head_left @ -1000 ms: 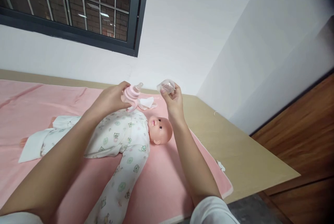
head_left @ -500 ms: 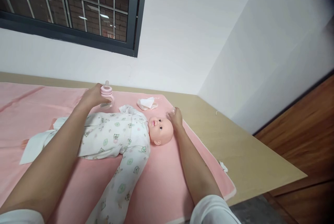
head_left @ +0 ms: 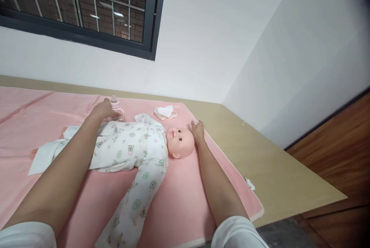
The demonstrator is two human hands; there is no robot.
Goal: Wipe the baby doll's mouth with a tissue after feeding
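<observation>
My left hand (head_left: 101, 110) is closed around a pink baby bottle (head_left: 116, 105) with a clear teat, beyond the doll's body. The bottle leans slightly to the left. A baby doll (head_left: 179, 142) lies on its back in a white patterned outfit (head_left: 121, 147), its head to the right and one long sleeve stretched toward me. Just past the top of the doll's head, my right hand (head_left: 198, 130) has its fingers bent around a small clear object (head_left: 194, 123). The fingers partly hide that object, and its kind cannot be made out.
A pink blanket (head_left: 179, 198) covers most of the wooden tabletop (head_left: 283, 178). Behind the doll's head lies a clear packet with white tissue (head_left: 165, 112). A small white item (head_left: 250, 184) sits at the blanket's right edge. A wall and barred window (head_left: 115, 9) stand behind.
The bottle has shifted a little left and down in my left hand and now tilts left instead of standing upright. My right hand's fingers have bent differently around the clear object. The view shifted slightly.
</observation>
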